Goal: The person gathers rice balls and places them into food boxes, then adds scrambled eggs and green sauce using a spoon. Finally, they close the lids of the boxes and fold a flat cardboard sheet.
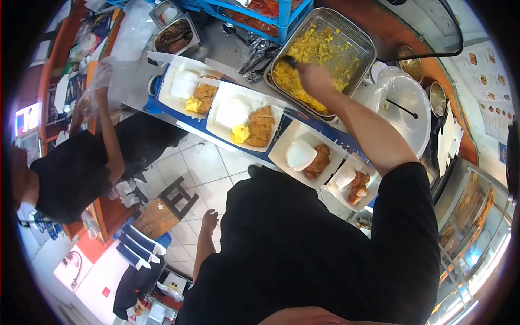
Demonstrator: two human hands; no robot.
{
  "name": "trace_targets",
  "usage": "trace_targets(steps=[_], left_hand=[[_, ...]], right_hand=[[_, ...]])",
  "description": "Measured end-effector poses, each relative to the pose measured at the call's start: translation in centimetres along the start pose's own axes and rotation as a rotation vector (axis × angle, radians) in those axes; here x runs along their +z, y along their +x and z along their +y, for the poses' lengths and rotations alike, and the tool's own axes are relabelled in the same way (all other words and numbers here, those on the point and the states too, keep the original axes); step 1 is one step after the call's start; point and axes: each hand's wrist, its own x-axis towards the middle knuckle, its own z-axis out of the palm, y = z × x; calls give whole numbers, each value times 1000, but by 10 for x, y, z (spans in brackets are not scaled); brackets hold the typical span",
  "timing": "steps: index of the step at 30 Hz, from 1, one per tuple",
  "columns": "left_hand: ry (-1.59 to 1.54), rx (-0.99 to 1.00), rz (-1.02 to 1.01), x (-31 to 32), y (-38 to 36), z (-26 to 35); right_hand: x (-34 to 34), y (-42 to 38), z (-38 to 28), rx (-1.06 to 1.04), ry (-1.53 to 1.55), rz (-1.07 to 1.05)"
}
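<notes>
My right hand (317, 81) is closed around a dark spoon-like utensil (290, 60), its end over the scrambled egg (295, 81) in a deep metal tray (368, 46). Hanging low beside my body, my left hand (210, 219) holds nothing visible, its fingers loosely bent and apart. Several open paper boxes stand in a row along the counter edge. The leftmost box (165, 89) and the second box (215, 120) hold rice, sliced fried cutlet and egg. In the third box (279, 146) and the rightmost box (355, 201) are rice and browned meat, with no egg visible.
A blue crate (284, 21) stands behind the boxes, beside wrapped black cutlery (257, 59). A lined round tub (417, 127) is at right. To the left, a co-worker (70, 173) handles clear plastic. A stool (179, 197) stands on the tiled floor.
</notes>
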Motion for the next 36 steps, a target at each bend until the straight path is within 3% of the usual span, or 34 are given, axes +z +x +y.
trace_targets(steps=[2, 5, 6, 7, 9, 10, 13, 15, 17, 21, 23, 25, 27, 29, 31, 33, 35, 36], left_hand=[[29, -64, 53, -5, -25, 25], [-31, -76, 67, -7, -18, 15], [-32, -76, 65, -6, -15, 13], [-54, -67, 50, -3, -10, 8], [-79, -52, 34, 2, 5, -8], [-47, 7, -26, 3, 15, -16], [-29, 85, -85, -2, 7, 9], [167, 159, -11, -10, -2, 33], [158, 180, -28, -20, 30, 6], [122, 242, -40, -41, 132, -64], [329, 217, -78, -68, 99, -25], [678, 990, -13, -101, 181, -93], [-84, 49, -91, -114, 134, -54], [-125, 76, -87, -133, 118, -61], [-170, 120, -73, -155, 136, -74], [-269, -158, -262, -180, 173, -117], [-98, -136, -306, -182, 161, -139], [61, -131, -190, -176, 161, -146]], right_hand=[[0, -21, -29, -25, -276, -275], [-5, -34, -33, 13, -66, -285], [22, -22, 5, -141, 105, -87], [15, -14, 14, -142, 102, -88], [-7, -5, 16, 489, 902, -408], [-23, -10, 8, 545, 1160, -487], [-45, -17, 12, 484, 1367, -540], [-70, -34, -5, 485, 1366, -452], [-98, -55, -19, 492, 1365, -354], [-148, -119, -46, 238, 1412, -82], [-168, -166, -75, 200, 1367, 95], [-174, -214, -91, 169, 1351, 173], [-165, -255, -108, 123, 1329, 234], [-135, -292, -125, 170, 1068, 569], [-90, -315, -133, 260, 556, 688], [-8, -314, -119, 120, 83, 888], [45, -313, -108, -88, -313, 658], [47, -316, -112, -83, -312, 672]])
